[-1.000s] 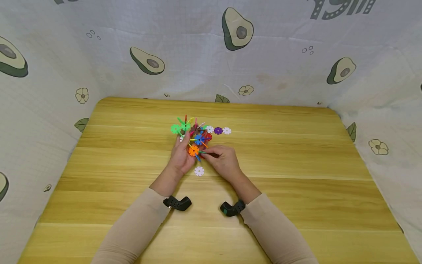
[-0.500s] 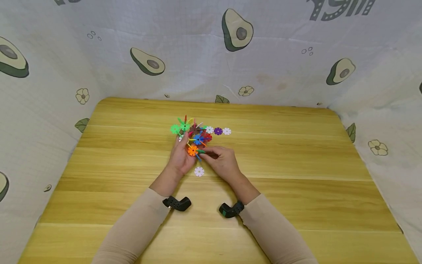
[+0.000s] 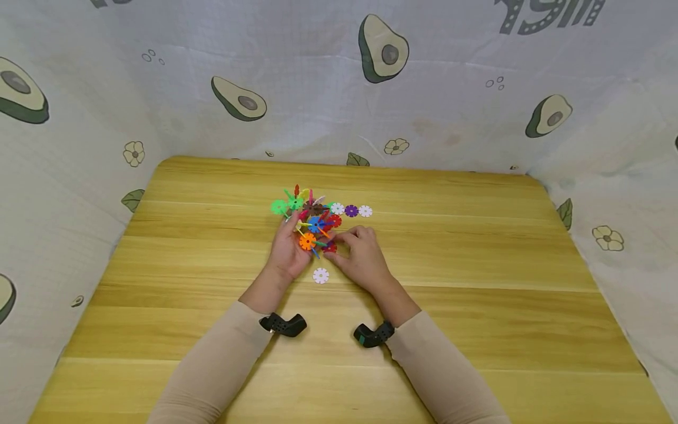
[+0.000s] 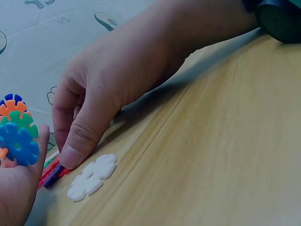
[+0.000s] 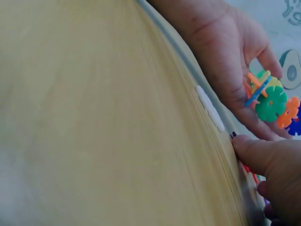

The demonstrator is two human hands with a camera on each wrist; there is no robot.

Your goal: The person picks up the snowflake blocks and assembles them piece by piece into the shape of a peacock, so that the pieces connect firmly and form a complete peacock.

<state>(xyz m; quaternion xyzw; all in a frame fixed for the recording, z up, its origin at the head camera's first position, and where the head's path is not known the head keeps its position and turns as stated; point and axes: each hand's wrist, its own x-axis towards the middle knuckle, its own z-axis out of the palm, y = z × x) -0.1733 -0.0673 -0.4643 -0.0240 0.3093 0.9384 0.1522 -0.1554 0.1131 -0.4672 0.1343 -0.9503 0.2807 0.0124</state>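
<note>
the left hand point(image 3: 286, 252) holds the disc cluster point(image 3: 316, 224) between thumb and fingers above the table point(image 3: 477, 259), presumably to keep it steady. low beside it, the right hand point(image 3: 362, 256) pinches a purple disc point(image 4: 55, 175) between its fingers, likely because so thin a piece offers little else to grip.

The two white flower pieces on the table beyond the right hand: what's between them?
A purple flower piece, as the head view shows.
</note>
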